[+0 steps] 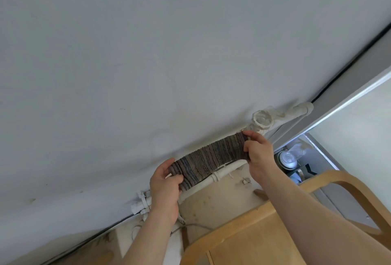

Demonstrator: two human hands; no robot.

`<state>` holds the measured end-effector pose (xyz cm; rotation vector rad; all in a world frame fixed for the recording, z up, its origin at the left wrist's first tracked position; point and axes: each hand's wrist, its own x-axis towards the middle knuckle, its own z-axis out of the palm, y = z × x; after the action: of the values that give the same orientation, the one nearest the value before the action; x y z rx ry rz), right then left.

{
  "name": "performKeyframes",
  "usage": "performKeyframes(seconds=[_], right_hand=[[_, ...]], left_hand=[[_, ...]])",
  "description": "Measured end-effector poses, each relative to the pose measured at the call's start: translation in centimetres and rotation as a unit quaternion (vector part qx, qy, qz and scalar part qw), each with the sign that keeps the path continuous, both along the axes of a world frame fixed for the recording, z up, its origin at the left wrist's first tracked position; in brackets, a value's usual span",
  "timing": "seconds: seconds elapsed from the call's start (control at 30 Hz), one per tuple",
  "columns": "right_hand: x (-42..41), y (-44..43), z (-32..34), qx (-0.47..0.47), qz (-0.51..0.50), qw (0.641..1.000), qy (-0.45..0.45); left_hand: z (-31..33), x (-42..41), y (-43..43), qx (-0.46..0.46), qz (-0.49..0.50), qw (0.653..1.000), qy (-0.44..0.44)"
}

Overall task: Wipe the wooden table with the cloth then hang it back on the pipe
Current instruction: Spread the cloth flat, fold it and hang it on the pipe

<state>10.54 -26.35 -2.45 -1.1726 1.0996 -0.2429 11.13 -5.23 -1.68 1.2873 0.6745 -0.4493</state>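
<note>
Pinched at both ends: left hand (164,182) clamped on the lower-left end of the cloth (208,160), right hand (257,151) on the upper-right end. Draped over the white pipe (215,177) along the wall (148,53), long axis running lower left to upper right (striped, dark). Pipe mostly hidden beneath; wooden chair (317,182) cut off below.

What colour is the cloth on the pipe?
The striped woven cloth is dark grey-brown with thin bluish lines, seen in the head view.
</note>
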Motion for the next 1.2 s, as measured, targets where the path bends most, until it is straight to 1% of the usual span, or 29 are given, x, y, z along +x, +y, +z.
performKeyframes(seconds=[0.03,0.13,0.2,0.3,0.37,0.47,0.57,0.63,0.7,0.8,0.83,0.9,0.93,1.0,1.03,1.07,1.1,1.13,1.17,1.2], right_hand=[[0.1,0.0,0.2,0.015,-0.007,1.000,-0.022],[0.7,0.3,0.9,0.077,-0.039,0.993,-0.082],[0.9,0.4,0.5,0.106,-0.050,0.990,-0.084],[0.9,0.7,-0.3,0.131,-0.051,0.988,-0.062],[0.9,0.8,-0.6,0.119,-0.040,0.991,-0.053],[0.9,0.6,-1.0,0.067,0.001,0.997,-0.041],[1.0,0.1,-1.2,0.030,-0.016,0.998,-0.044],[0.9,0.3,-1.0,-0.022,-0.035,0.998,-0.042],[0.7,1.2,-1.2,-0.133,-0.018,0.991,-0.012],[0.4,2.3,-1.6,-0.274,0.034,0.960,0.057],[0.2,2.6,-1.6,-0.316,0.052,0.944,0.082],[-0.5,3.4,-1.4,-0.401,0.082,0.905,0.119],[-1.0,3.9,-1.4,-0.437,0.102,0.886,0.115],[-1.8,5.1,-1.4,-0.492,0.196,0.844,0.082],[-2.1,5.5,-1.5,-0.505,0.267,0.816,0.085],[-2.2,5.8,-1.8,-0.505,0.344,0.785,0.107],[-2.4,5.9,-1.9,-0.482,0.418,0.756,0.145],[-2.5,5.9,-1.8,-0.453,0.478,0.731,0.179],[-2.5,5.8,-1.5,-0.423,0.517,0.716,0.202],[-2.6,5.8,-1.1,-0.405,0.533,0.715,0.203]], left_hand=[[0.2,-0.1,0.0,-0.009,0.011,1.000,-0.016],[1.0,0.1,0.1,-0.081,0.071,0.993,-0.040],[0.8,0.1,0.0,-0.121,0.098,0.987,-0.027],[-0.5,-0.1,0.1,-0.140,0.111,0.984,0.020],[-1.3,-0.2,0.2,-0.126,0.095,0.987,0.034],[-1.9,0.0,0.4,-0.092,0.060,0.994,0.025],[-2.0,0.3,0.2,-0.077,0.036,0.996,0.016],[-1.7,-0.1,-0.3,-0.075,0.027,0.997,0.020],[-1.6,-0.8,-0.8,-0.060,0.008,0.998,0.015],[-2.5,-1.0,-0.7,-0.029,-0.013,0.999,0.006],[-3.0,-0.9,-0.6,0.001,-0.019,1.000,0.004],[-3.6,-0.7,-0.3,0.118,-0.041,0.992,-0.021],[-3.7,-0.8,-0.2,0.187,-0.054,0.979,-0.054],[-3.4,-1.1,-0.1,0.294,-0.102,0.934,-0.174],[-3.4,-1.2,-0.2,0.327,-0.154,0.901,-0.240],[-3.5,-1.3,-0.4,0.353,-0.227,0.861,-0.286],[-3.6,-1.5,-0.5,0.375,-0.297,0.822,-0.310],[-3.6,-1.5,-0.6,0.393,-0.352,0.791,-0.310],[-3.8,-1.3,-0.5,0.408,-0.392,0.768,-0.299],[-3.6,-1.2,-0.3,0.410,-0.416,0.761,-0.284]])
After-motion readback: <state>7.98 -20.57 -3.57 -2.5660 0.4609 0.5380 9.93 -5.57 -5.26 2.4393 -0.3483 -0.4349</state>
